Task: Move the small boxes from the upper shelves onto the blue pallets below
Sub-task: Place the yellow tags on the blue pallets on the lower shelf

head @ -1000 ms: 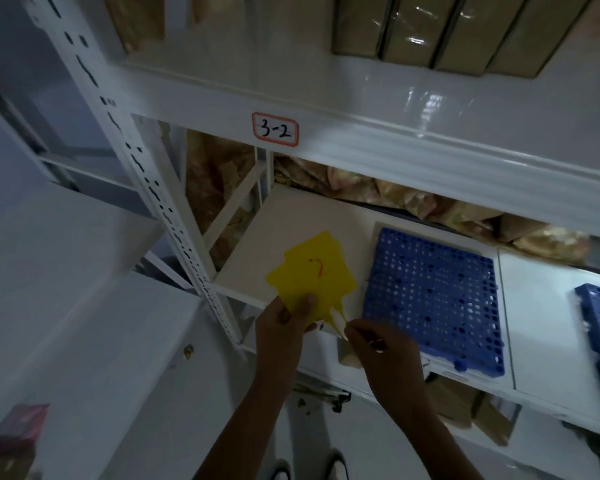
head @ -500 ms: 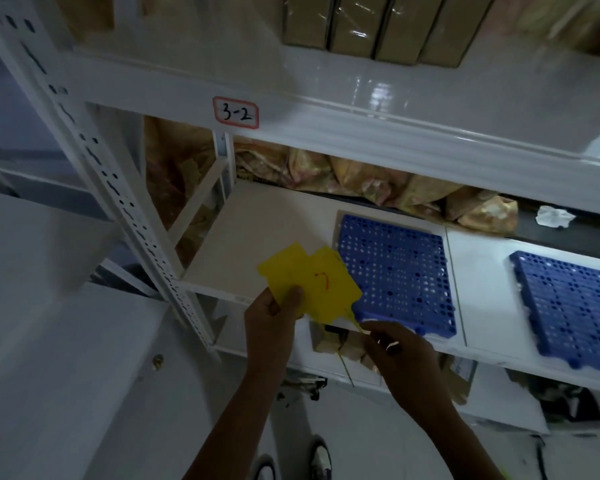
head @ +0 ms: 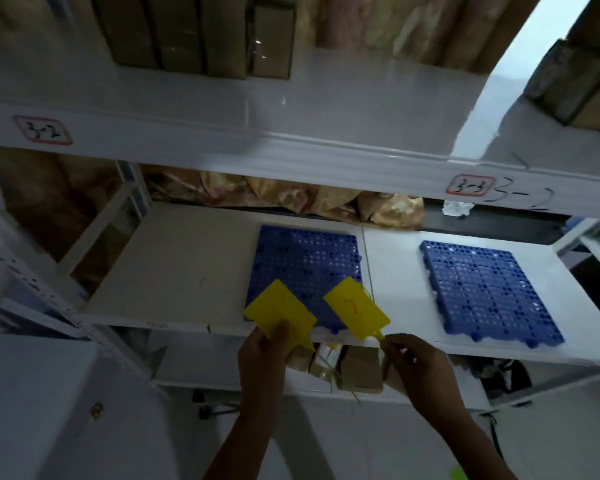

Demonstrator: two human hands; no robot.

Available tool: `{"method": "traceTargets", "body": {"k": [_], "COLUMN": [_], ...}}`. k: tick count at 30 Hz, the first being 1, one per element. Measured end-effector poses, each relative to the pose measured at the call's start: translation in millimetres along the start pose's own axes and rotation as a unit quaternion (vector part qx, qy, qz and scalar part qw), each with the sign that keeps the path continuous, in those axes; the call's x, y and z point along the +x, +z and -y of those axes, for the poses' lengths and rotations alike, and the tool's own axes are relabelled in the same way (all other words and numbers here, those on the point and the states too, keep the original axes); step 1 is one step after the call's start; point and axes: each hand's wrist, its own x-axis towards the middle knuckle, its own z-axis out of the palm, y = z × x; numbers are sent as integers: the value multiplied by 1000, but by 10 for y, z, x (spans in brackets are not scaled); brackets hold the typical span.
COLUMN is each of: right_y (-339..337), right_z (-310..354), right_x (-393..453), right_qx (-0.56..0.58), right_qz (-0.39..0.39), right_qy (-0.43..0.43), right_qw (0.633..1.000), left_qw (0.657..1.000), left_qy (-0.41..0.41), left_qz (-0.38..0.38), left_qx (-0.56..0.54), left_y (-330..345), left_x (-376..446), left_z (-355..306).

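Note:
Two blue perforated pallets lie on the white middle shelf (head: 187,265): the left pallet (head: 309,261) and the right pallet (head: 482,292). Small brown boxes (head: 201,32) stand in a row on the upper shelf; more boxes (head: 575,84) sit at the upper right. My left hand (head: 264,355) pinches a blank yellow tag (head: 279,311) in front of the left pallet. My right hand (head: 413,362) pinches the stem of a second yellow tag (head: 355,311) that bears a red mark.
Crumpled patterned cloth (head: 291,195) fills the back of the middle shelf. The shelf beam carries labels "3-2" (head: 44,131) and "3-3" (head: 468,185). Brown boxes (head: 357,372) sit on the shelf below. A perforated white upright (head: 25,271) stands at the left.
The two yellow tags, stacked together in my left hand before, are now apart, one in each hand. The view has swung right, bringing the second pallet fully in.

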Motion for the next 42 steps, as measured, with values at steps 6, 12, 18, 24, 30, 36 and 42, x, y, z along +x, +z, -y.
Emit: {"method": "traceTargets", "body": {"k": [6, 12, 18, 24, 30, 36, 42], "right_y": [-937, -1894, -2034, -1911, -1789, -1569, -1642], "right_z": [-1423, -2934, -3301, -3356, -3384, -3379, -2796], "right_x": [601, 1454, 1937, 2181, 2305, 2232, 1957], "right_qx": [-14, -127, -239, -143, -55, -165, -150], "right_qz": [29, 111, 181, 247, 272, 209, 76], "right_qy": [15, 104, 61, 48, 65, 14, -107], "right_qw": [999, 980, 952, 957, 959, 964, 980], "left_qw": [998, 997, 991, 990, 987, 984, 983], "left_qy": [-5, -71, -110, -107, -121, -132, -122], "left_qz": [-34, -33, -66, -78, -91, -99, -120], "left_qx": [53, 10, -31, -44, -57, -68, -68], "left_y": [1158, 2295, 2689, 2802, 2823, 2855, 2765], "left_x": [-400, -1003, -1322, -1292, -1277, -1217, -1051], "left_z": [458, 928, 1047, 976, 917, 895, 852]}}
